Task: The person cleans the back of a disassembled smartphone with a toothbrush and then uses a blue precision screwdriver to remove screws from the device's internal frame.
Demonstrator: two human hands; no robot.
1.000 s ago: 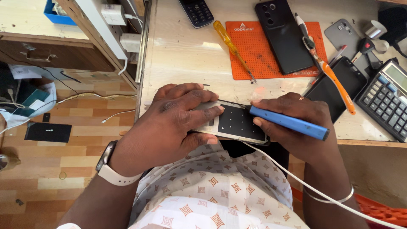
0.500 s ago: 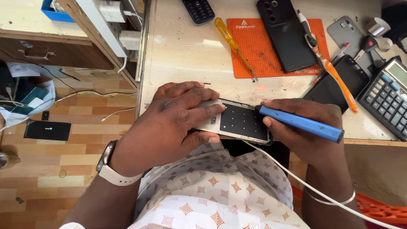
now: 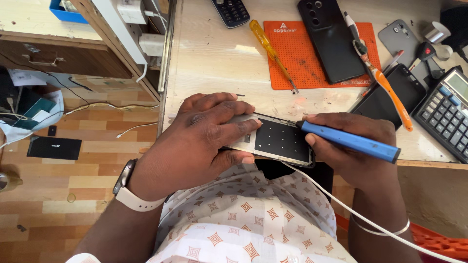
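Observation:
My left hand [image 3: 197, 141] grips an opened phone [image 3: 280, 141] at the near edge of the workbench, fingers laid over its left half. The phone lies back-up, showing a black inner plate with small white dots. My right hand [image 3: 358, 146] holds a blue pen-shaped electric tool [image 3: 351, 141] with a white cord [image 3: 341, 204] trailing toward my lap. The tool's dark tip rests at the phone's upper right corner.
On the bench [image 3: 214, 53] lie an orange work mat [image 3: 302, 58] with a black phone [image 3: 329, 39] on it, a yellow screwdriver [image 3: 270, 48], an orange-handled tool [image 3: 390, 92], a dark phone [image 3: 387, 92], a calculator [image 3: 446, 112] and a keypad phone [image 3: 231, 10]. A wooden floor with cables lies left.
My right hand has shifted the blue tool rightward and up along the phone, from its middle to the upper right corner. My left hand keeps its hold.

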